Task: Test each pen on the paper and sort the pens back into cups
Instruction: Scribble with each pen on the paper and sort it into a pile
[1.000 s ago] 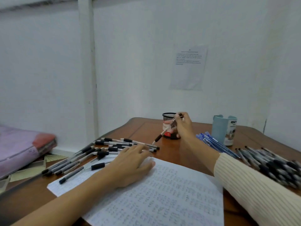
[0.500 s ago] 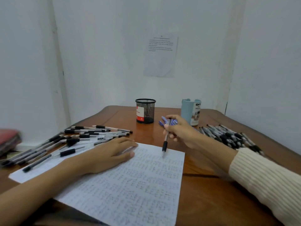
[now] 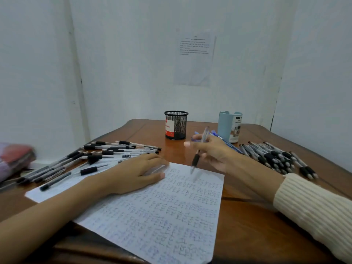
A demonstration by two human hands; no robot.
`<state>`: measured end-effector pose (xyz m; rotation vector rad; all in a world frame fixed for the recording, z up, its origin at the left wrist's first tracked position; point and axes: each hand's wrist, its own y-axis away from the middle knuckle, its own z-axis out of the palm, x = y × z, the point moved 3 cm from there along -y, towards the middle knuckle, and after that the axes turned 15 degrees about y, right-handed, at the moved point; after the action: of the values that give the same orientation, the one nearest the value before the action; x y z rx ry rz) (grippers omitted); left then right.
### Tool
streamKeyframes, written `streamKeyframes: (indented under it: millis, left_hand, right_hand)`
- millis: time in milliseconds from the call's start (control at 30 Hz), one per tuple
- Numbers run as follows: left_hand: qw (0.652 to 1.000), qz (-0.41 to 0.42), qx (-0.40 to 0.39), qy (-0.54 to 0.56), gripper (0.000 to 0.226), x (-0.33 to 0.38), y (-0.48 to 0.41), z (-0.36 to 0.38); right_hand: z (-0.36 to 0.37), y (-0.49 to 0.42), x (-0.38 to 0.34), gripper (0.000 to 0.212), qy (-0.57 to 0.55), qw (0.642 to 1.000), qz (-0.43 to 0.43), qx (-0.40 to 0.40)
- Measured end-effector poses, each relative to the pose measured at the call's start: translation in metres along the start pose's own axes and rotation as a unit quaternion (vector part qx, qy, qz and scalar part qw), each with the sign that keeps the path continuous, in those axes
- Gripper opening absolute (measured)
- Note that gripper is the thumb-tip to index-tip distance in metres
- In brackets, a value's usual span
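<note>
Right hand: grip closed on one pen, held tip-down and tilted over the 1 o'clock corner of the paper. Left hand: grip open, fingers flat on the sheet at its 11 o'clock corner.

Risks:
- the sheet is already dense with marks, so a fresh stroke may be lost among them and the pen misjudged
- the hold looks loose, so the pen could slip
- the right sleeve could sweep the pile of black pens at 3 o'clock on the desk

Unclear:
- pen tip is blurred, contact with the paper cannot be told
- ink colour unknown
- contents of the mesh cup at 12 o'clock and the blue cup at 1 o'clock not visible
- the left pen pile at 10 o'clock runs off frame
</note>
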<state>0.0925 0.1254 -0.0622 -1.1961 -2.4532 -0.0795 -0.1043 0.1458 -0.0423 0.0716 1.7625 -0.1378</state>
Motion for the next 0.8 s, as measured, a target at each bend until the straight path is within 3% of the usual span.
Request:
streamKeyframes:
  millis: [133,200,233,367,500,633,800]
  left_hand:
    - [1.000,-0.002,-0.011,0.000,0.063,0.000,0.001,0.000]
    - [1.000,-0.006,-0.014,0.003,0.062,0.001,0.001,0.001]
    - [1.000,-0.007,-0.014,0.006,0.062,0.001,0.001,0.000]
    - [1.000,-0.007,-0.016,0.008,0.065,0.004,0.002,0.000]
    - [1.000,-0.008,-0.018,0.004,0.065,0.005,0.002,0.000]
    - [1.000,-0.012,-0.022,-0.004,0.058,0.005,0.001,0.000]
    - [1.000,-0.010,-0.023,-0.004,0.058,0.004,-0.001,0.000]
  right_hand:
    - [-0.003,-0.006,0.007,0.030,-0.171,0.976,0.017,0.132]
    - [0.003,-0.003,0.009,0.014,-0.182,0.976,0.035,0.112]
    - [0.007,0.000,0.008,0.010,-0.165,0.982,0.037,0.081]
    - [0.019,0.005,0.012,0.046,-0.015,0.999,0.031,-0.025]
    - [0.021,0.005,0.012,0.034,0.107,0.993,-0.047,0.025]
    - [0.026,-0.003,0.008,0.046,0.274,0.949,-0.145,0.050]
    - [0.029,-0.010,0.011,0.046,0.288,0.944,-0.164,0.012]
